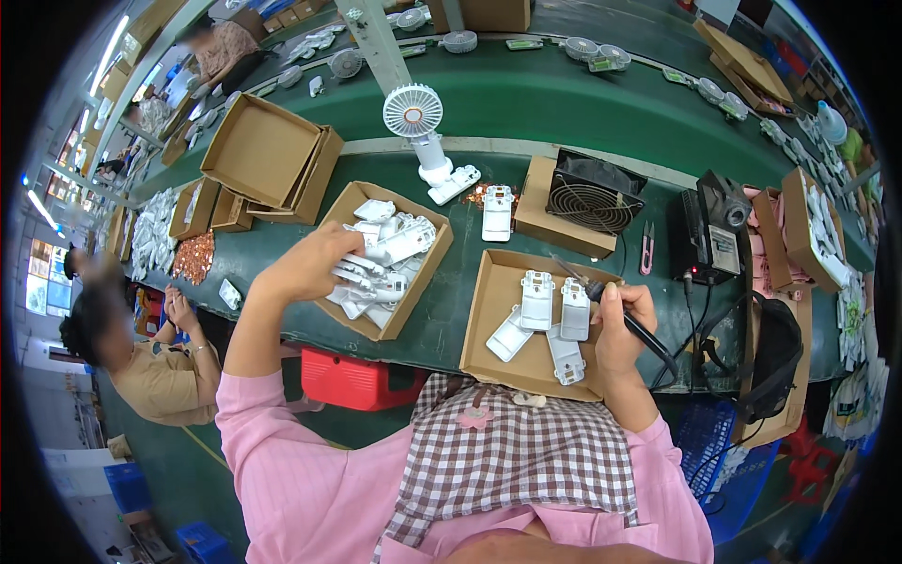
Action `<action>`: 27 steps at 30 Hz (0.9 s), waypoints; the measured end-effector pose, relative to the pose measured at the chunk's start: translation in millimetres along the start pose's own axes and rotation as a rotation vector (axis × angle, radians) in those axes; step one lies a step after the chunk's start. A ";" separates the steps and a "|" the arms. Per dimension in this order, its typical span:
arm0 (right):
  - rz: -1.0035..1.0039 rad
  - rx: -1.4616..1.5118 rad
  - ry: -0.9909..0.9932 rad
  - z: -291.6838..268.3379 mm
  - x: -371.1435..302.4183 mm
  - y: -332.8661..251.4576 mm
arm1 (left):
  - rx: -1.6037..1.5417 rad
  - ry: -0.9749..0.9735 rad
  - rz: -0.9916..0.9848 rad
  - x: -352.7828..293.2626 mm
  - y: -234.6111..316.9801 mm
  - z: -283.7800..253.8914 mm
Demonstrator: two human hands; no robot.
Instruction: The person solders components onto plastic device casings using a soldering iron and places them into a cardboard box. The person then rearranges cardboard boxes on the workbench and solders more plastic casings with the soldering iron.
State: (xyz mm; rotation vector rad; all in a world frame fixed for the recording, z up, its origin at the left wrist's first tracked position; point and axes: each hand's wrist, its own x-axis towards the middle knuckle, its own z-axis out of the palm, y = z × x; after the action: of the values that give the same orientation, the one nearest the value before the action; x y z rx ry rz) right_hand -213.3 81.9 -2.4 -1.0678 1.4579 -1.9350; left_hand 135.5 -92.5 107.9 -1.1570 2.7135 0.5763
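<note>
My left hand [318, 263] reaches into the left cardboard box [430, 274], its fingers closed on a white plastic casing [357, 271] among a heap of similar parts. My right hand [620, 331] grips a soldering iron [646, 336] with a black handle, its thin tip slanting up and left over the right cardboard tray [485, 299]. Several white casings lie in that tray; an upright casing [536, 299] and another casing [575, 310] are nearest the iron. Beyond the tray, a single white casing [497, 214] rests on the green bench.
A white handheld fan [413, 117] stands behind the boxes. To the right are a black cooling fan [594, 193], pink-handled tweezers [647, 249] and a black soldering station [707, 235] with cables. Copper-coloured small parts [194, 258] lie left. A co-worker [155, 376] sits at left.
</note>
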 end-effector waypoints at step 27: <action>0.045 0.066 0.038 -0.4 -1.4 0.8 | -0.112 0.325 -0.373 71.3 19.4 85.4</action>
State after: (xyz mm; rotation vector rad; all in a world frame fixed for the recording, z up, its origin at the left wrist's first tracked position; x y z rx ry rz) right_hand -212.9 82.9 -3.6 -0.9661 1.4158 -1.9669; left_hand 69.8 -93.9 16.1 -1.8772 2.6270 0.5276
